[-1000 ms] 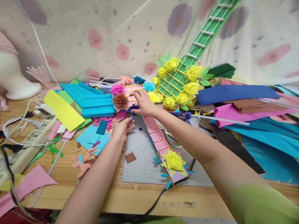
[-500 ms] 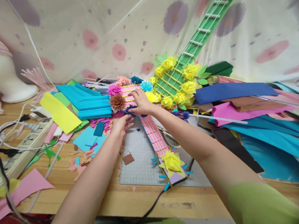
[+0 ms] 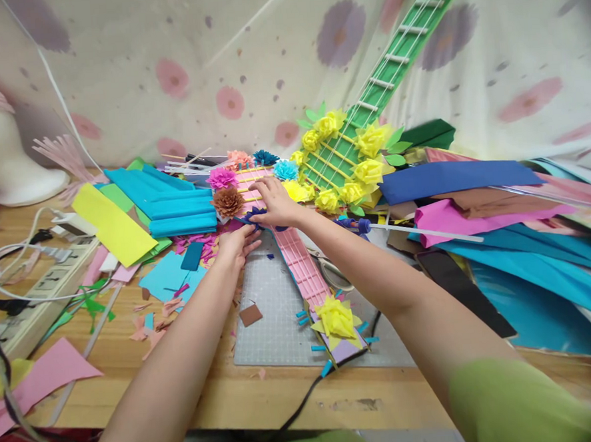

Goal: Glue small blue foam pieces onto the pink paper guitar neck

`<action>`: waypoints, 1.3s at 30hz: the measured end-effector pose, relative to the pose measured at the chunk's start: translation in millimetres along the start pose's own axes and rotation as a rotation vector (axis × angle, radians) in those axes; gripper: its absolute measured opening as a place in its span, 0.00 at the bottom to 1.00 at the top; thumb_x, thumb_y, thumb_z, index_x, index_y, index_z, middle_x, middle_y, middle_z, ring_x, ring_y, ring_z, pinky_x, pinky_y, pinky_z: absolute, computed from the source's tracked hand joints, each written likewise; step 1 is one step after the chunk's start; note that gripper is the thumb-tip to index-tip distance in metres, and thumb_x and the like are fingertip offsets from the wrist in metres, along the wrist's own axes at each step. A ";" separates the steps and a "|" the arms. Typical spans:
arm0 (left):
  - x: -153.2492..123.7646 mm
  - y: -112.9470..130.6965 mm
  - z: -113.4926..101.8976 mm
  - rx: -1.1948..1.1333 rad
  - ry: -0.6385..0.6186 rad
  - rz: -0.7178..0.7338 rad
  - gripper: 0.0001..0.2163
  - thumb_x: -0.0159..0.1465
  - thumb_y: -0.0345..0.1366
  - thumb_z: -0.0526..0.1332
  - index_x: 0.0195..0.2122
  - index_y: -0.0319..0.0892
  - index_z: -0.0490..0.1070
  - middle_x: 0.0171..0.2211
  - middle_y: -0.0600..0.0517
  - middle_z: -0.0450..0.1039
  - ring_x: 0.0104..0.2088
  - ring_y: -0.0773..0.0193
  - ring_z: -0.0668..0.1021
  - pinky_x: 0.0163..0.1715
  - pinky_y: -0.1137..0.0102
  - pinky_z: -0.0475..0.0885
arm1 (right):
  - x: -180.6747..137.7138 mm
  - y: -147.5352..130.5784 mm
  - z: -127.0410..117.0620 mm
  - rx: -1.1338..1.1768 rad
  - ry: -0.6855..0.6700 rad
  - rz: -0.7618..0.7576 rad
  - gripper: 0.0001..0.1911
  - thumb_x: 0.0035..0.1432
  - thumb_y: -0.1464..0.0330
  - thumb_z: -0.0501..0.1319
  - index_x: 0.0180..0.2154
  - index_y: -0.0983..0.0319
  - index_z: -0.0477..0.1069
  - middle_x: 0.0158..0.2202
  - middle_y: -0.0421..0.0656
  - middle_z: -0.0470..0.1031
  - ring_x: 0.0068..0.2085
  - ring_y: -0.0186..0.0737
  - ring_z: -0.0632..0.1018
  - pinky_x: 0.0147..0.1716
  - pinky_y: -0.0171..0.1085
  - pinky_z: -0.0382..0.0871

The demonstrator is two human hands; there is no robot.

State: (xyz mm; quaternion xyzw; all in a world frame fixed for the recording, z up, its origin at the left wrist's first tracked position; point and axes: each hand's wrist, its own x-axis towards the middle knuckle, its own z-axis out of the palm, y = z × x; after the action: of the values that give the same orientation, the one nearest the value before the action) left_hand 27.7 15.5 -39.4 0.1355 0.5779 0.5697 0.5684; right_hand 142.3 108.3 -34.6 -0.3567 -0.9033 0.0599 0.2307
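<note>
A pink craft guitar [image 3: 305,264] lies with its neck toward me, paper flowers ringing its body and a yellow flower [image 3: 336,318] on its head. My right hand [image 3: 277,205] rests over the body with its fingers apart, the thumb touching a dark blue paper flower [image 3: 252,215]. Fingers stretched, my left hand [image 3: 237,246] is at the body's near edge, its fingertips by the same flower. Brown [image 3: 228,202] and magenta [image 3: 221,178] flowers sit left of my right hand; a light blue one [image 3: 286,170] is behind it. My right hand partly hides the guitar body.
Behind stands a green craft guitar [image 3: 332,159] with yellow flowers. A glue gun [image 3: 353,225], scissors [image 3: 336,275] and a grey cutting mat [image 3: 263,346] are close by. Coloured paper [image 3: 458,181] is piled right, with a phone-like black slab [image 3: 465,294]. Left are scraps and a power strip [image 3: 45,299].
The whole view has shifted slightly, so everything appears a little further left. Both hands stay at the dark blue flower on the pink guitar, with hardly any change in their fingers.
</note>
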 end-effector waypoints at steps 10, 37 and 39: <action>5.5 0.3 -5.4 -0.022 -0.075 0.002 0.04 0.56 0.32 0.55 0.28 0.38 0.67 0.24 0.49 0.72 0.24 0.64 0.77 0.27 0.68 0.74 | -1.4 -2.5 -2.4 -0.003 0.009 0.013 0.34 0.46 0.60 0.65 0.53 0.66 0.60 0.55 0.56 0.59 0.58 0.53 0.57 0.57 0.51 0.50; 8.5 10.3 -4.5 0.027 -0.062 -0.006 0.11 0.61 0.36 0.50 0.38 0.37 0.68 0.26 0.44 0.75 0.25 0.61 0.79 0.25 0.69 0.73 | -1.2 -5.6 -6.0 0.002 0.014 0.004 0.32 0.46 0.59 0.65 0.52 0.66 0.61 0.54 0.55 0.61 0.57 0.52 0.59 0.56 0.49 0.51; 8.1 11.6 -4.6 0.025 -0.076 -0.008 0.11 0.61 0.35 0.49 0.39 0.37 0.67 0.25 0.44 0.75 0.25 0.60 0.79 0.25 0.69 0.73 | -2.0 -6.5 -7.6 0.007 0.013 0.004 0.33 0.47 0.59 0.65 0.52 0.66 0.61 0.54 0.55 0.61 0.57 0.51 0.59 0.57 0.48 0.51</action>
State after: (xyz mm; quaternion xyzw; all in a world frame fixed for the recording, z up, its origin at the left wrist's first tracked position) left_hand 15.7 23.3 -35.4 0.1619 0.5636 0.5545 0.5904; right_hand 143.0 101.7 -26.8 -0.3581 -0.9008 0.0614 0.2376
